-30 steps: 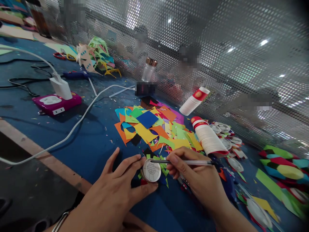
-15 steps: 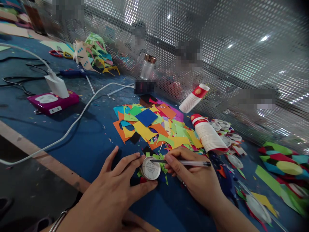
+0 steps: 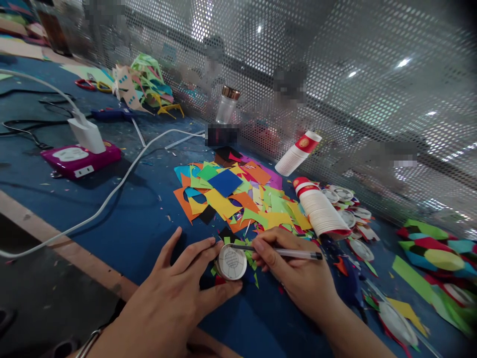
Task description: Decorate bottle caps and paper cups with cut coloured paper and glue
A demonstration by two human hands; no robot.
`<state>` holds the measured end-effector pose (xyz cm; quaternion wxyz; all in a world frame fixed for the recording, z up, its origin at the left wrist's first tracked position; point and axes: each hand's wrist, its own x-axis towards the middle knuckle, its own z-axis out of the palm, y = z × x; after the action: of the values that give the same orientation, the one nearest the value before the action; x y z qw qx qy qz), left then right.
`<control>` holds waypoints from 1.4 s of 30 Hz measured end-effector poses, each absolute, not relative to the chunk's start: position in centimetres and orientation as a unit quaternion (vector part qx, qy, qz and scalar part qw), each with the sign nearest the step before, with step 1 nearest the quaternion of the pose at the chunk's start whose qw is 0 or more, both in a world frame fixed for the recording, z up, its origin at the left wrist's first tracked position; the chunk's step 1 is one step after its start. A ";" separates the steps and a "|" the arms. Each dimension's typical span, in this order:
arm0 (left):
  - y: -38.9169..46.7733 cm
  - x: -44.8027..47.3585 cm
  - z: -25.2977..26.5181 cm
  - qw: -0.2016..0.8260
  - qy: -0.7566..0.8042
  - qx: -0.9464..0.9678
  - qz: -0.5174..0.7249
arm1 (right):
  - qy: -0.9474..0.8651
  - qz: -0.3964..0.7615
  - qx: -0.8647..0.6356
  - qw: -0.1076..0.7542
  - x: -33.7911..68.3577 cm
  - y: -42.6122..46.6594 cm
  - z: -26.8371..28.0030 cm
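A small round white disc (image 3: 232, 263), like a paper cup's base, has a black grid and radiating lines drawn on its face. My left hand (image 3: 186, 278) holds it at the left and lower rim between the thumb and fingers. Green and dark paper pieces (image 3: 228, 238) stick out around it. In my right hand (image 3: 294, 268) is a pen (image 3: 294, 253) with a clear barrel, gripped between thumb and fingers. Its tip meets the upper part of the disc near the rim; whether it touches cannot be made out.
Coloured paper scraps (image 3: 238, 194) lie ahead. Stacked paper cups (image 3: 322, 211) and another cup stack (image 3: 298, 154) are to the right, beside a blue glue gun (image 3: 352, 281). A white cable (image 3: 122, 181) and a purple power strip (image 3: 80, 159) occupy the left. A perforated metal screen (image 3: 335, 99) rises behind.
The pen tip has shifted slightly up and left, from the drawn grid towards the disc's upper rim. My left hand keeps its hold on the disc.
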<state>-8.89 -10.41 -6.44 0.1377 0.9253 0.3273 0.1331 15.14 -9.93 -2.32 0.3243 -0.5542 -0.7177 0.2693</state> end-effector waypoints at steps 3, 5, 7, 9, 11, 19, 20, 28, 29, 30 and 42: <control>-10.3 -9.1 -6.5 0.145 0.319 0.927 0.133 | -0.722 0.268 -0.553 0.318 15.0 -10.1 -2.1; -10.3 -9.2 -6.7 0.147 0.314 0.928 0.136 | -0.728 0.266 -0.549 0.313 15.0 -10.2 -2.0; -10.3 -9.2 -6.8 0.143 0.313 0.928 0.141 | -0.732 0.260 -0.547 0.312 15.0 -10.2 -2.0; -10.5 -9.0 -7.0 0.138 0.317 0.926 0.152 | -0.733 0.252 -0.550 0.312 15.0 -10.1 -2.1; -10.7 -8.8 -7.3 0.132 0.330 0.919 0.168 | -0.733 0.246 -0.552 0.311 15.0 -10.0 -2.2; -10.3 -9.4 -8.2 0.130 0.295 0.929 0.181 | -0.747 0.247 -0.538 0.303 14.7 -10.0 -1.7; -10.3 -9.5 -8.1 0.131 0.298 0.928 0.181 | -0.748 0.248 -0.538 0.300 14.7 -10.1 -1.6; -10.1 -9.2 -7.5 0.146 0.302 0.929 0.154 | -0.745 0.239 -0.543 0.305 15.0 -10.0 -2.0; -10.1 -9.2 -7.5 0.146 0.299 0.930 0.157 | -0.745 0.236 -0.543 0.307 15.1 -10.0 -2.0; -10.1 -9.3 -7.6 0.146 0.300 0.929 0.158 | -0.745 0.232 -0.544 0.307 15.1 -10.1 -2.0; -10.3 -9.0 -6.9 0.140 0.319 0.928 0.136 | -0.757 0.227 -0.537 0.295 15.0 -10.1 -1.8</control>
<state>-9.02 -10.28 -6.86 0.1400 0.9276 0.3186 0.1361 15.04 -10.15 -1.80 0.2952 -0.5365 -0.7572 0.2272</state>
